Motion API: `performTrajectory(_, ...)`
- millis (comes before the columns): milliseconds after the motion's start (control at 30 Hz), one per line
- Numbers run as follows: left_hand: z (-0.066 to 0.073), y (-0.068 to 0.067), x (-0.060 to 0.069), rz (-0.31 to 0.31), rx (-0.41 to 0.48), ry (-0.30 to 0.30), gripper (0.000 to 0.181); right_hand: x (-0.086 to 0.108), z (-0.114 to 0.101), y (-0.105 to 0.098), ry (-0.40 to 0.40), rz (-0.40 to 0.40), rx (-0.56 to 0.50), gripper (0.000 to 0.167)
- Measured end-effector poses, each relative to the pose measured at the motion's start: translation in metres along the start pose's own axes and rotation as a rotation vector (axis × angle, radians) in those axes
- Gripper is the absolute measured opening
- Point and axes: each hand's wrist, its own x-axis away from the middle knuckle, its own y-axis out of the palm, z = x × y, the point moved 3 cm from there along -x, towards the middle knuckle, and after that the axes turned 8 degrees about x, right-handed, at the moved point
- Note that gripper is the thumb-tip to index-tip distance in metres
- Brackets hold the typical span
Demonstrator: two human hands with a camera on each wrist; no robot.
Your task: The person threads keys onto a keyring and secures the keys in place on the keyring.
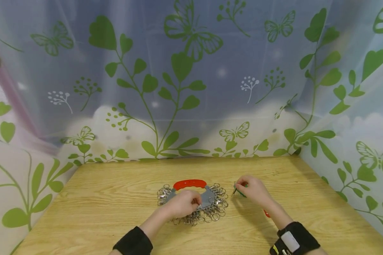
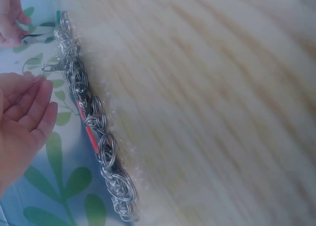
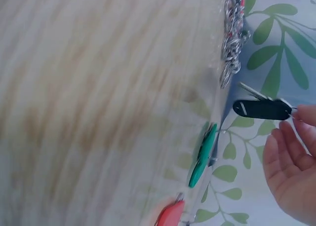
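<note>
A grey plate with a red handle lies on the table, its edge hung with many metal rings and clips. Over it, my left hand pinches one ring, joined to a clip at the row's edge. To the right, my right hand pinches a small ring that carries a dark tag and a key, held above the table. Below the tag in the right wrist view lies a green object.
A red object lies near the green one, partly hidden by my right forearm in the head view. The wooden table meets a curtain with green leaves and butterflies at its back and sides.
</note>
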Motion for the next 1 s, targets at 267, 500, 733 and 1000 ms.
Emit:
performTrajectory(267,-0.001,0.0,0.001,0.006,-0.055,0.002,0.01,0.0,-0.014,-0.002,-0.055,0.051,-0.088,0.007)
performTrajectory(500,-0.003,0.003,0.002,0.005,-0.054,0.0,0.011,0.002,-0.017,0.004,-0.062,0.018,-0.125,0.006)
performTrajectory(733,-0.002,0.002,0.002,-0.014,0.032,-0.009,0.013,0.003,-0.02,0.0,-0.057,0.023,-0.1,0.006)
performTrajectory(1000,0.001,0.003,0.002,-0.05,-0.026,-0.01,0.016,0.002,-0.022,0.001,-0.067,0.019,-0.1,0.005)
